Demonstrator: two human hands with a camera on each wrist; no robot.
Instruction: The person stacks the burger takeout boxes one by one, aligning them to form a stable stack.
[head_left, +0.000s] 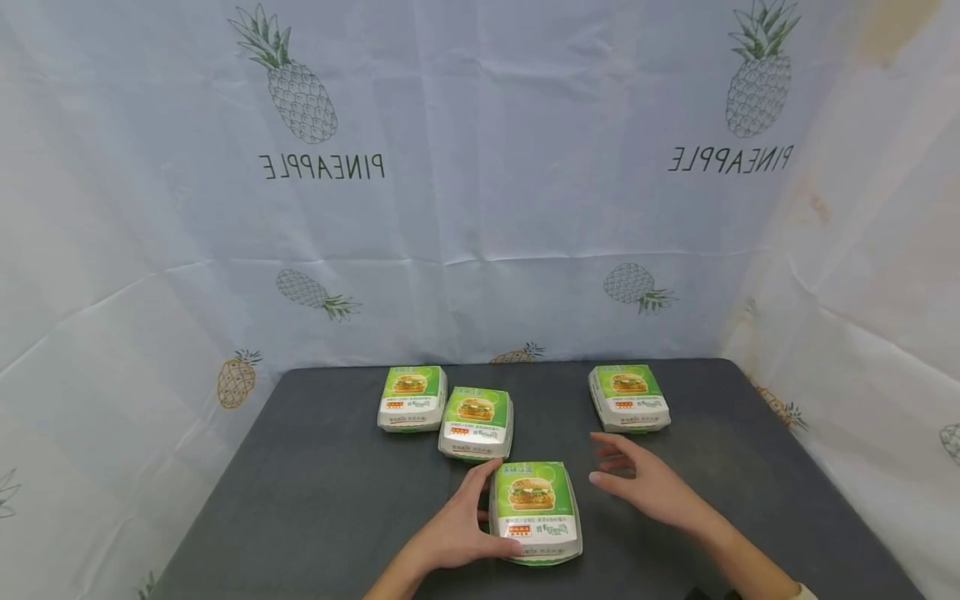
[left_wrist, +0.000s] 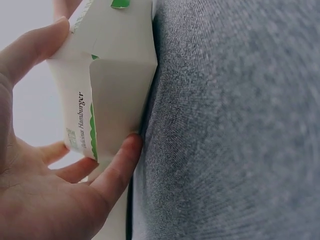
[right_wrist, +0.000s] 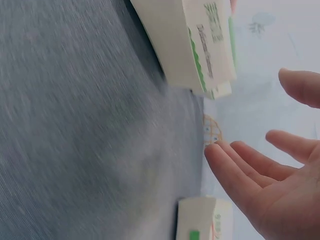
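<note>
A green and white hamburger box point(head_left: 536, 512) sits nearest on the dark table, its lid printed with a burger. My left hand point(head_left: 459, 525) holds this box from its left side, thumb at the near edge and fingers toward the far corner. In the left wrist view, the thumb point(left_wrist: 37, 47) presses the box's white wall point(left_wrist: 122, 95) and one fingertip touches its lower side, close to the table surface. To the right of the box, my right hand point(head_left: 651, 486) hovers with fingers spread and nothing in it; the right wrist view shows the same open hand point(right_wrist: 272, 187).
Two more hamburger boxes, one at the back left point(head_left: 412, 400) and one just in front of it point(head_left: 476, 423), stand close together. Another box point(head_left: 628, 398) stands at the back right, beyond my right hand. A pineapple-print cloth point(head_left: 480, 208) hangs behind the dark table point(head_left: 322, 500) and along its sides.
</note>
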